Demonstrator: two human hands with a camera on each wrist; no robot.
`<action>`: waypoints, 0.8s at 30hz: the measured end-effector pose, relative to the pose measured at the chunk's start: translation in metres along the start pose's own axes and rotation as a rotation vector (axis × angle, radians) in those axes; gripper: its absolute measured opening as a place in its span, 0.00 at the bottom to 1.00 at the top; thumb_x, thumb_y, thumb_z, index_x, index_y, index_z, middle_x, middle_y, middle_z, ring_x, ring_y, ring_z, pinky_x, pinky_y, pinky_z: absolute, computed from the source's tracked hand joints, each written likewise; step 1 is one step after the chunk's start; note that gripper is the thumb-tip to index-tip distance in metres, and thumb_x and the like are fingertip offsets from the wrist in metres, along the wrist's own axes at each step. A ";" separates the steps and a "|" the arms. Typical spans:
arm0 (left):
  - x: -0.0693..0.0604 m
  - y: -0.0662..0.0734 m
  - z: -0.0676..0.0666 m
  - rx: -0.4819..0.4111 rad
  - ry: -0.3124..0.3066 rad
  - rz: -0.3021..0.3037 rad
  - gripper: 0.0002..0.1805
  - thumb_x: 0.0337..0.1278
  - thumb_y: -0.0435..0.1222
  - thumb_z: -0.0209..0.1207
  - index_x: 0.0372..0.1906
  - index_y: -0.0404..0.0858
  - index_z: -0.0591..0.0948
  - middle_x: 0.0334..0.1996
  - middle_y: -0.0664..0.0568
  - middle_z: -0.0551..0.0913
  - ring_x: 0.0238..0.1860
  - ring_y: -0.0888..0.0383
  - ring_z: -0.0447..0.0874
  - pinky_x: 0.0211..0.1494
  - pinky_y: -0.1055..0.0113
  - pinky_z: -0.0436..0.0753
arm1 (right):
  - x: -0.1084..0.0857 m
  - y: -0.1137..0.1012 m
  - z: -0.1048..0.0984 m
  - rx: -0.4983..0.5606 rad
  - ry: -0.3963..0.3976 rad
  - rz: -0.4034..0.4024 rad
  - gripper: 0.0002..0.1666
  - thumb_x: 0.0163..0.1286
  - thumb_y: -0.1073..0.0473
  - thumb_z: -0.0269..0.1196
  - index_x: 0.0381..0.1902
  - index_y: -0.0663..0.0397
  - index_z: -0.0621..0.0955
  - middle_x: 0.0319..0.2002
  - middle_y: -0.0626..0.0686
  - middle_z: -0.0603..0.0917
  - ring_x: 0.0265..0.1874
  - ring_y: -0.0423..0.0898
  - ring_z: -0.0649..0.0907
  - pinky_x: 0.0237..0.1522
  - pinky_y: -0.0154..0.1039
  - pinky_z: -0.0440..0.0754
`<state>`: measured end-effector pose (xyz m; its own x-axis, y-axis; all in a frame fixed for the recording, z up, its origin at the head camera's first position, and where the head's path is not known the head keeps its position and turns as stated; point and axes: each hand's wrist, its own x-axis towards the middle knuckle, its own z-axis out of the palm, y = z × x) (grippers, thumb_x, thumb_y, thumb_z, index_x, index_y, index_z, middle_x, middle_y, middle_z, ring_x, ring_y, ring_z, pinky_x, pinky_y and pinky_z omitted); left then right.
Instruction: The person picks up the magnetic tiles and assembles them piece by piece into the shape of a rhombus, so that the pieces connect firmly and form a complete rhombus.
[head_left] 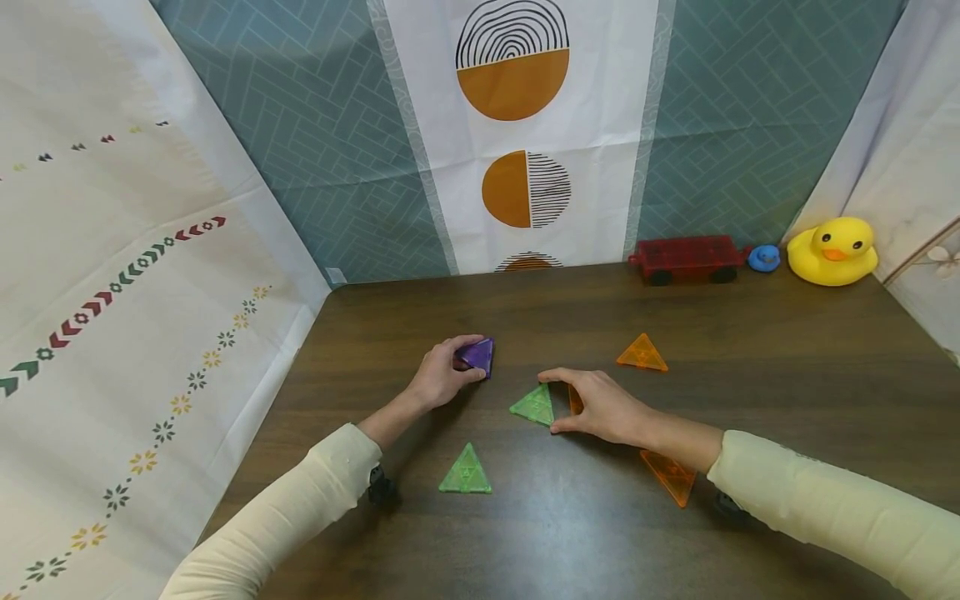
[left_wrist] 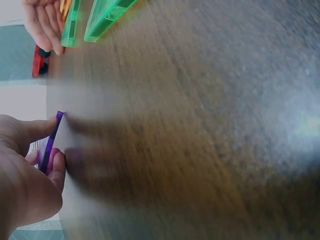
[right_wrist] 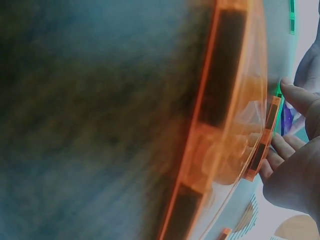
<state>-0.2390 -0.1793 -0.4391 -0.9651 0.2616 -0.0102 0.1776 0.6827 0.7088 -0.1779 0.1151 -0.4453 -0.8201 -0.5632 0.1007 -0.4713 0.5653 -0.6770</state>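
My left hand (head_left: 438, 377) pinches a purple triangular magnetic tile (head_left: 478, 357) between thumb and fingers. In the left wrist view the purple tile (left_wrist: 51, 142) is seen edge-on, slightly tilted. To its right, my right hand (head_left: 606, 408) holds a translucent green triangular tile (head_left: 536, 405) by its right-hand edge, thumb at the near corner and a finger at the far one. An orange triangular tile (head_left: 575, 400) lies behind that green one, mostly hidden by the right hand. Nearer to me, a second green triangular tile (head_left: 466, 472) lies on the table.
Another orange tile (head_left: 642, 353) lies beyond the right hand, and one more orange tile (head_left: 672, 478) is partly under the right forearm. A red toy wagon (head_left: 688, 257), a small blue duck (head_left: 764, 258) and a yellow rubber duck (head_left: 832, 252) line the table's (head_left: 420, 542) back right edge.
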 end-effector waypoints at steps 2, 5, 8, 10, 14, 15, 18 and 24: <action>0.001 -0.002 0.001 -0.025 0.010 0.002 0.31 0.65 0.30 0.72 0.72 0.40 0.79 0.63 0.37 0.81 0.50 0.47 0.86 0.53 0.56 0.85 | 0.000 0.000 0.000 0.002 0.000 -0.001 0.45 0.60 0.58 0.82 0.73 0.59 0.76 0.68 0.59 0.81 0.61 0.54 0.82 0.63 0.57 0.81; 0.001 -0.003 0.002 -0.062 0.027 0.011 0.30 0.66 0.29 0.71 0.72 0.39 0.79 0.63 0.36 0.82 0.51 0.46 0.87 0.55 0.56 0.86 | 0.000 0.000 0.000 0.004 0.000 0.000 0.45 0.60 0.58 0.82 0.73 0.59 0.76 0.68 0.59 0.81 0.62 0.55 0.82 0.63 0.57 0.80; 0.001 -0.003 0.002 -0.083 0.040 0.021 0.29 0.66 0.29 0.70 0.71 0.40 0.80 0.63 0.36 0.82 0.53 0.45 0.87 0.56 0.55 0.86 | 0.000 0.000 0.000 0.007 0.000 0.001 0.45 0.60 0.58 0.82 0.73 0.59 0.76 0.68 0.59 0.81 0.63 0.55 0.81 0.64 0.58 0.80; 0.000 -0.002 0.002 -0.090 0.045 0.024 0.28 0.67 0.29 0.70 0.71 0.40 0.80 0.63 0.36 0.82 0.54 0.45 0.87 0.56 0.56 0.87 | 0.000 0.000 0.000 0.008 -0.001 0.000 0.45 0.60 0.58 0.82 0.73 0.59 0.76 0.68 0.59 0.81 0.63 0.55 0.81 0.64 0.58 0.80; 0.000 -0.001 0.001 -0.105 0.048 0.029 0.28 0.68 0.29 0.69 0.71 0.41 0.81 0.62 0.36 0.83 0.52 0.46 0.87 0.49 0.61 0.86 | 0.000 0.001 -0.001 0.006 0.001 -0.004 0.45 0.61 0.58 0.82 0.73 0.60 0.76 0.69 0.59 0.81 0.64 0.56 0.81 0.64 0.58 0.80; -0.001 -0.001 0.001 -0.109 0.050 0.031 0.28 0.68 0.28 0.69 0.71 0.41 0.81 0.62 0.36 0.83 0.51 0.47 0.87 0.47 0.62 0.86 | 0.000 0.001 -0.001 0.005 0.001 -0.005 0.45 0.61 0.58 0.82 0.73 0.60 0.76 0.69 0.58 0.81 0.64 0.55 0.81 0.64 0.58 0.80; -0.001 -0.001 0.000 -0.132 0.054 0.031 0.28 0.69 0.27 0.68 0.71 0.40 0.80 0.60 0.35 0.83 0.48 0.48 0.87 0.41 0.66 0.83 | 0.000 0.001 0.000 0.002 -0.001 -0.005 0.45 0.61 0.58 0.81 0.73 0.59 0.76 0.68 0.58 0.81 0.61 0.54 0.82 0.63 0.57 0.81; -0.002 0.000 0.001 -0.171 0.071 0.007 0.27 0.69 0.27 0.68 0.71 0.38 0.79 0.61 0.37 0.83 0.49 0.49 0.85 0.45 0.66 0.83 | -0.001 0.001 0.000 0.005 -0.006 0.002 0.45 0.61 0.58 0.81 0.73 0.59 0.76 0.68 0.59 0.81 0.57 0.51 0.83 0.60 0.54 0.82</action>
<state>-0.2368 -0.1796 -0.4397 -0.9761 0.2133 0.0406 0.1550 0.5537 0.8181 -0.1776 0.1159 -0.4461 -0.8194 -0.5653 0.0952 -0.4677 0.5632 -0.6812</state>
